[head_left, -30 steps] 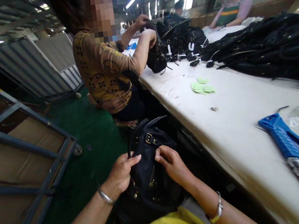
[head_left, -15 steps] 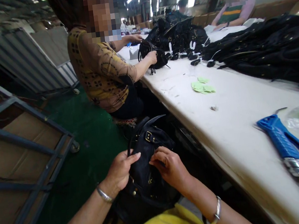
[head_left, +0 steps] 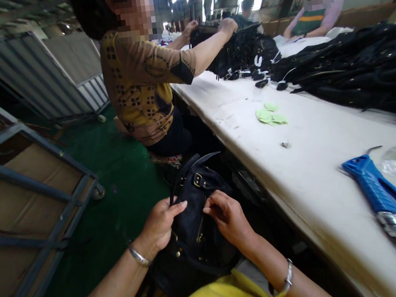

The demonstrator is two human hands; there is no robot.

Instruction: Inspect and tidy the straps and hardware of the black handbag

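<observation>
1. Black handbag [head_left: 196, 226] sat on the person's lap, just off the near edge of the white table [head_left: 314, 153], handles pointing away from the body.
2. Left hand [head_left: 160, 225] lay against the bag's left side, fingers extended and together, thumb across the front panel; pressing, not clamped.
3. Right hand [head_left: 228, 217] was curled on the bag's upper front, fingertips pinched on something small below the buckle strap [head_left: 198, 181]; what exactly, cannot tell.
4. Change over the last second: right hand shifted slightly inward along the bag's top, left hand barely moved, bag held its place. Reads as fine fingering at one spot, not repositioning.
5. Blue tool [head_left: 375, 182] lay on the table right of the bag, untouched.
6. Co-worker beyond the bag had lifted another bag toward the black pile [head_left: 350, 67].
</observation>
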